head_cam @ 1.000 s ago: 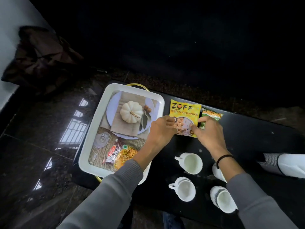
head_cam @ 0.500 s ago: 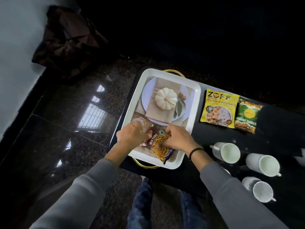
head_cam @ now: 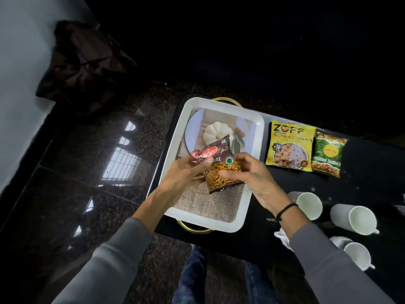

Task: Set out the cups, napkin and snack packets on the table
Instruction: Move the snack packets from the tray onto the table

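Both hands hold a brown snack packet (head_cam: 215,163) up over the white tray (head_cam: 249,194). The left hand (head_cam: 186,172) pinches its left side and the right hand (head_cam: 245,174) grips its right side. A yellow soya chunks packet (head_cam: 289,148) and a green packet (head_cam: 327,153) already lie side by side on the black table (head_cam: 372,172), right of the tray. White cups (head_cam: 352,218) sit nearer, on the right. This looks like the step of moving the third packet. Next it likely needs carrying right and laying flat by the others.
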A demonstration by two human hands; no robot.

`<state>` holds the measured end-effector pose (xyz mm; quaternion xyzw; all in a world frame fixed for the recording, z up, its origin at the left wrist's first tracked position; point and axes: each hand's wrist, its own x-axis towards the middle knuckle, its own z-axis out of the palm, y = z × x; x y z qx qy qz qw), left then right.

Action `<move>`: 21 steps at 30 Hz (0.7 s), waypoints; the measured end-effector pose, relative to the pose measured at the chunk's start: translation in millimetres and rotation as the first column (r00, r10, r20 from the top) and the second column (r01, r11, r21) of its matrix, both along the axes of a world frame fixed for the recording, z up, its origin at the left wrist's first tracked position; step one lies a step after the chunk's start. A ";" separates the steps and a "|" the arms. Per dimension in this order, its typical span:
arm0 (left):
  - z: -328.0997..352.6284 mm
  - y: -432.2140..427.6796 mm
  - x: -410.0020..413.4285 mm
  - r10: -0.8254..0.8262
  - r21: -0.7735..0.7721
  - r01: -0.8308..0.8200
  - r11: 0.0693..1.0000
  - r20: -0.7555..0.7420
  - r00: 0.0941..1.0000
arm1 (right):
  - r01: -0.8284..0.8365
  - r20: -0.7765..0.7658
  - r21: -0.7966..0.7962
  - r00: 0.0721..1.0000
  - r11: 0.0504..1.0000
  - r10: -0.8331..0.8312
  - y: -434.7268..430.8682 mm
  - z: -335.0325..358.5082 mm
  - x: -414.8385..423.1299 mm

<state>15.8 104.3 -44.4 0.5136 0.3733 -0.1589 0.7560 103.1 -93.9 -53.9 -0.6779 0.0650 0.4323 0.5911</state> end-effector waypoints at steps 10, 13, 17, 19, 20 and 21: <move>26.0 -69.6 61.7 -0.131 0.064 0.125 0.990 0.115 0.985 | 0.218 -0.073 0.110 0.975 0.970 -0.211 -67.1 18.1 33.6; 27.9 -109.8 82.1 -0.198 0.062 0.198 0.978 0.008 0.980 | 0.302 -0.172 0.005 0.939 0.953 -0.297 -101.5 20.4 39.9; 26.9 -171.2 107.4 -0.251 0.035 0.251 0.967 -0.017 0.968 | 0.401 -0.192 -0.002 0.899 0.916 -0.393 -161.1 26.8 49.7; 24.8 -199.8 119.0 -0.275 0.021 0.275 0.961 0.000 0.961 | 0.443 -0.175 0.008 0.883 0.896 -0.435 -191.2 30.3 54.7; 24.1 -214.9 125.4 -0.292 0.015 0.292 0.956 0.004 0.956 | 0.461 -0.156 0.006 0.877 0.887 -0.455 -206.8 30.9 56.9; 22.9 -230.4 132.0 -0.306 0.009 0.306 0.952 0.006 0.952 | 0.475 -0.130 -0.008 0.872 0.880 -0.472 -222.2 31.1 59.2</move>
